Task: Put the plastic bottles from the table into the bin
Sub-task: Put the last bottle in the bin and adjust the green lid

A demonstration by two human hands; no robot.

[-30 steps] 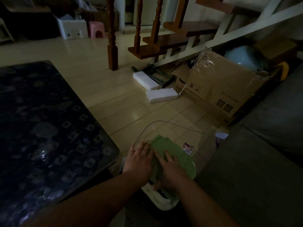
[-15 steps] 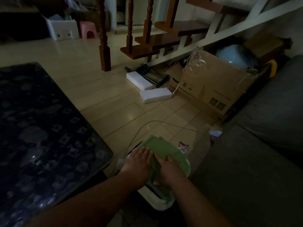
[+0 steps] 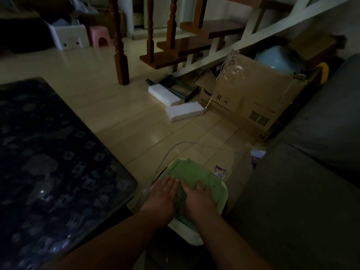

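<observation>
A white bin [image 3: 187, 231] with a green lid [image 3: 191, 172] stands on the floor between the dark table [image 3: 48, 152] and the grey sofa. My left hand [image 3: 162, 197] lies flat on the lid's near left part, fingers spread. Beside it, my right hand [image 3: 197, 197] rests palm down on the lid, fingers together. Neither hand holds anything. No plastic bottle shows in the dim view; the dark patterned table top has only faint glints on it.
A grey sofa [image 3: 303, 191] fills the right side. A large cardboard box [image 3: 251, 98] and two white foam blocks [image 3: 184, 113] lie beyond the bin under wooden stairs [image 3: 187, 47]. A thin cable [image 3: 169, 152] and a small wrapper [image 3: 221, 171] lie on the tiled floor.
Both hands have stayed flat on the green lid, and the lid has gone lower onto the bin. My view has shifted slightly, so the bin sits a little more to the left.
</observation>
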